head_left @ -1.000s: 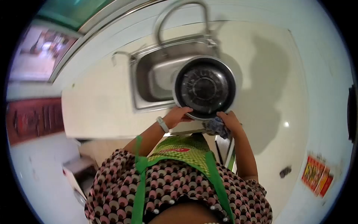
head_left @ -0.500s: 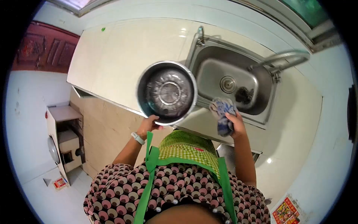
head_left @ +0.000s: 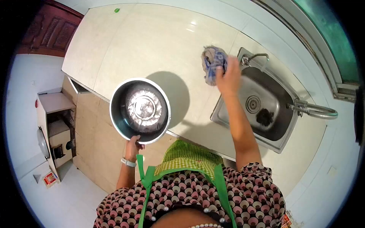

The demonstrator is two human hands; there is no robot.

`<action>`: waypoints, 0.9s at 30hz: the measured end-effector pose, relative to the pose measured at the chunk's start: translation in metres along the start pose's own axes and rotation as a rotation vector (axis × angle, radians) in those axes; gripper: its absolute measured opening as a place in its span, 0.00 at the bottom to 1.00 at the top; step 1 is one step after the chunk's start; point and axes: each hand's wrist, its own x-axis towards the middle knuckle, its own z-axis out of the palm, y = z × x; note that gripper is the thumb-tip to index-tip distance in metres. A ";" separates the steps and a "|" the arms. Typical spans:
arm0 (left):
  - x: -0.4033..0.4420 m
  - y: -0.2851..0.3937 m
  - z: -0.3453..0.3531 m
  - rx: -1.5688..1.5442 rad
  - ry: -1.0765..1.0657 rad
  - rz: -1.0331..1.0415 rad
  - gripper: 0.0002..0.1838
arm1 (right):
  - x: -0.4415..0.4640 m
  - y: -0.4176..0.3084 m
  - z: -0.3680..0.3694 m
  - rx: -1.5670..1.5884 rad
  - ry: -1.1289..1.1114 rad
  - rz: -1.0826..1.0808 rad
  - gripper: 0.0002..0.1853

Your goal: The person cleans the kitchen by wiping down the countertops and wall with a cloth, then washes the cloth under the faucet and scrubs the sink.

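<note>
My left hand [head_left: 134,148] grips the near rim of a round stainless steel basin [head_left: 142,108], thumb inside and fingers under the edge. The basin is tilted so its inside faces me, held at the counter's front edge. A crumpled blue-and-grey cloth [head_left: 213,64] lies on the counter left of the sink. Over the cloth's right side is my right hand [head_left: 229,78], thumb and fingers apart and blurred by motion. It overlaps the cloth but does not look closed on it.
A steel sink [head_left: 247,85] with a dark scrubber [head_left: 264,117] in it is set into the counter [head_left: 152,41]. A small tap [head_left: 256,57] and a curved faucet [head_left: 313,109] stand at its edges. At the left is a low cabinet [head_left: 57,102].
My right hand and the cloth have moved from the sink's front edge to the counter left of the sink. The hand's grip has loosened. The basin has shifted left, away from the sink.
</note>
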 end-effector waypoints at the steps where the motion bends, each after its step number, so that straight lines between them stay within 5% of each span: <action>1: 0.002 0.000 0.002 -0.019 0.018 -0.005 0.09 | 0.005 -0.001 0.013 0.000 -0.004 -0.001 0.27; 3: 0.008 -0.002 -0.008 -0.086 -0.016 -0.008 0.08 | 0.011 -0.005 0.049 -0.335 -0.259 -0.020 0.27; 9: 0.003 -0.003 -0.035 -0.160 0.127 0.067 0.06 | 0.144 0.085 0.100 -0.385 0.065 0.032 0.27; 11: 0.003 0.001 -0.043 -0.146 0.206 0.036 0.07 | 0.157 0.075 0.108 -0.407 -0.007 0.103 0.27; 13: 0.006 0.006 -0.048 -0.098 0.202 0.058 0.08 | 0.137 0.034 0.118 -0.541 -0.132 -0.092 0.27; 18: 0.033 0.049 -0.013 0.014 0.089 0.101 0.10 | -0.022 -0.088 0.118 -0.094 -0.404 -0.484 0.26; 19: 0.042 0.062 0.004 0.019 0.070 0.131 0.10 | -0.044 -0.106 0.097 -0.256 -0.563 -0.580 0.22; 21: 0.058 0.080 0.045 0.077 0.123 0.104 0.11 | -0.084 -0.128 0.065 -0.086 -0.915 -0.592 0.19; 23: 0.073 0.094 0.090 0.058 0.031 0.091 0.11 | -0.132 -0.106 0.061 0.189 -0.524 -0.794 0.19; 27: 0.102 0.104 0.174 0.078 -0.218 0.060 0.12 | -0.168 -0.063 0.007 0.076 -0.562 -0.740 0.31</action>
